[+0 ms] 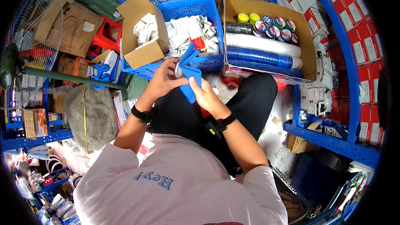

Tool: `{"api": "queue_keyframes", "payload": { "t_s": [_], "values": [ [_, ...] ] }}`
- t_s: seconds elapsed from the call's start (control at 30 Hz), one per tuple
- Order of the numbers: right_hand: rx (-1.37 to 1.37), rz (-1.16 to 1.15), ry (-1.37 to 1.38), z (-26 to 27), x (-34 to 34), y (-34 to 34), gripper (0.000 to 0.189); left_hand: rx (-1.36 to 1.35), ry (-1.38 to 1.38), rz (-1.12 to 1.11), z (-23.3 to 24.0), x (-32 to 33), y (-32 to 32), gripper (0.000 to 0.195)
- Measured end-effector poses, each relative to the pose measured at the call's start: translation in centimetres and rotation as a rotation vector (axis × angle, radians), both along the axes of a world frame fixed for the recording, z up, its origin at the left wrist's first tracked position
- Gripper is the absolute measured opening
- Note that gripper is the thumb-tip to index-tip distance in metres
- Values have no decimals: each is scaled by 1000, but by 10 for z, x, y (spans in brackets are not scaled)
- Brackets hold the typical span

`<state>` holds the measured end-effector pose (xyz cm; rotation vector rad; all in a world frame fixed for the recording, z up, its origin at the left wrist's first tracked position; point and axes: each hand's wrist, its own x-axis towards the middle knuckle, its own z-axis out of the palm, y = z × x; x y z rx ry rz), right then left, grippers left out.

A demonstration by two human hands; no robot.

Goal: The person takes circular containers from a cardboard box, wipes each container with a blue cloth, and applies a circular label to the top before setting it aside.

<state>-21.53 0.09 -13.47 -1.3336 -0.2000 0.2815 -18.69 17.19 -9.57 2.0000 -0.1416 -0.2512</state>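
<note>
In front of my lap, my left hand [165, 79] grips a small whitish round piece [179, 71], partly hidden by its fingers, with the thumb against a folded blue cloth [191, 68]. My right hand [207, 95] pinches the same cloth from the other side, its thumb on the fabric. One end of the cloth points up and the other hangs down between the hands. Just beyond is a blue plastic crate [175, 6] of white plastic fittings [187, 29]. An open cardboard box [153, 54] with more white fittings [147, 31] stands in its left part.
At the right a cardboard box [272, 4] holds tape rolls [273, 32] and long wrapped rolls [262, 44]. Blue metal shelving [348, 53] with red-and-white boxes [359, 50] stands far right. On the left are a fan [34, 50], a red plastic stool [107, 34] and a grey-brown bundle [89, 117].
</note>
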Motion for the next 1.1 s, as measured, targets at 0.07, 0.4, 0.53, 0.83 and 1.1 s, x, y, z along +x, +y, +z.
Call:
{"api": "queue_keyframes", "payload": {
  "t_s": [0.07, 0.4, 0.53, 0.83, 1.1],
  "values": [
    [39, -20, 6, -2, 2, 0, 43, -96, 32, -8, 1, -4, 0, 67],
    [367, -133, 266, 5, 13, -1, 44, -538, 175, -154, 42, 46, -4, 54],
    [236, -42, 284, -26, 13, -4, 46, -581, 202, -248, 70, 88, -35, 56],
    [132, 16, 177, 1, 2, -21, 39, 66, -49, -722, 87, 204, -180, 64],
    [4, 12, -30, 5, -4, -17, 43, 683, -410, -803, -1, 286, -256, 84]
  ]
}}
